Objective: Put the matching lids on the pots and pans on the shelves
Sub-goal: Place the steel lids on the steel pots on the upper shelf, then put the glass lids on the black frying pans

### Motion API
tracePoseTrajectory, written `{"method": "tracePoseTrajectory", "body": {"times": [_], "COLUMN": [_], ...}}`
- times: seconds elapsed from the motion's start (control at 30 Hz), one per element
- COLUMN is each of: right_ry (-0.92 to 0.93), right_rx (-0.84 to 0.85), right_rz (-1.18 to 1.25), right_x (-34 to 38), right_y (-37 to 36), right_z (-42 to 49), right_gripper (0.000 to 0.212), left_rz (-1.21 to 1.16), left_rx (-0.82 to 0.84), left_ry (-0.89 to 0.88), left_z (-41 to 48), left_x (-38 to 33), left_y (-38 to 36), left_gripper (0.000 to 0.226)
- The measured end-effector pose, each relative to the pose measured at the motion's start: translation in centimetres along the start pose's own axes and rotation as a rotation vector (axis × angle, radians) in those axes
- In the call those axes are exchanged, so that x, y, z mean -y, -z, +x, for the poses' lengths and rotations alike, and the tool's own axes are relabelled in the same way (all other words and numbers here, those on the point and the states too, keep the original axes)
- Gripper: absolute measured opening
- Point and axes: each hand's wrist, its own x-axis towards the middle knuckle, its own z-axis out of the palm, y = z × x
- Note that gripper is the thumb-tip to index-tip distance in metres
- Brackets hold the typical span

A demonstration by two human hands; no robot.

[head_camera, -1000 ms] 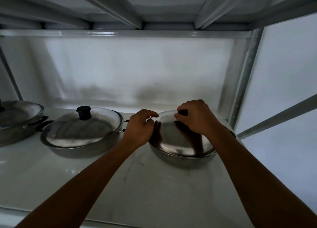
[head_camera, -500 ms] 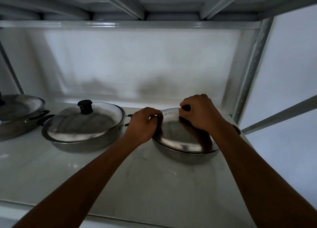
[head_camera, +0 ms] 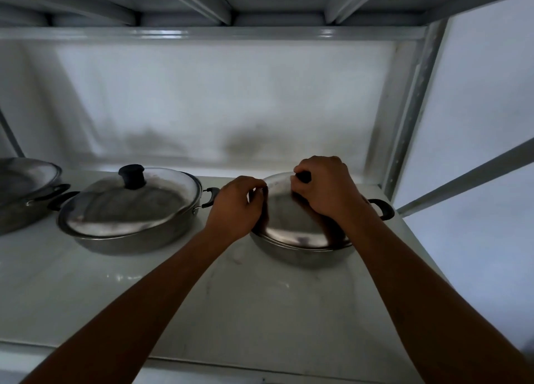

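Right hand (head_camera: 323, 187) grips the lid's (head_camera: 291, 224) knob (head_camera: 303, 177), left hand (head_camera: 237, 206) pinches its rim, apparently to seat it squarely on the pan (head_camera: 303, 256).

Silver pans (head_camera: 127, 239) with black knobs (head_camera: 131, 175) on a white shelf (head_camera: 86, 291).

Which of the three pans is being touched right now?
The rightmost pan: the right hand grips its lid knob, the left hand holds the lid edge. Others untouched.
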Motion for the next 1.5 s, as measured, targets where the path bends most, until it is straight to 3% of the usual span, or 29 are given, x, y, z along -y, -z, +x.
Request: {"method": "tracePoseTrajectory", "body": {"times": [0.3, 0.63, 0.83, 1.03, 1.27, 1.5], "right_ry": [-0.031, 0.096, 0.125, 0.136, 0.143, 0.176], "right_rx": [0.033, 0.015, 0.060, 0.107, 0.110, 0.194], "right_rz": [0.054, 0.002, -0.048, -0.047, 0.044, 0.049], "right_x": [-0.5, 3.4, 10.9, 22.1, 37.5, 45.4], "right_y": [-0.1, -0.7, -2.1, -4.9, -10.5, -17.2], "right_z": [-0.2, -0.9, -3.3, -6.4, -9.2, -12.4], "right_gripper": [0.027, 0.058, 0.060, 0.063, 0.065, 0.064], "left_rz": [0.043, 0.231, 0.388, 0.486, 0.530, 0.587], "left_rx": [0.003, 0.040, -0.025, -0.011, -0.026, 0.016], "left_ry": [0.010, -0.019, -0.141, -0.160, -0.099, -0.014], "left_z": [-0.4, -1.9, -5.0, -10.9, -18.5, -24.1], "left_x": [-0.5, -0.4, 0.1, 5.4, 13.6, 20.4], "left_y": [0.2, 4.3, 11.7, 21.6, 33.1, 38.9], "left_gripper": [0.021, 0.050, 0.044, 0.051, 0.046, 0.050]}}
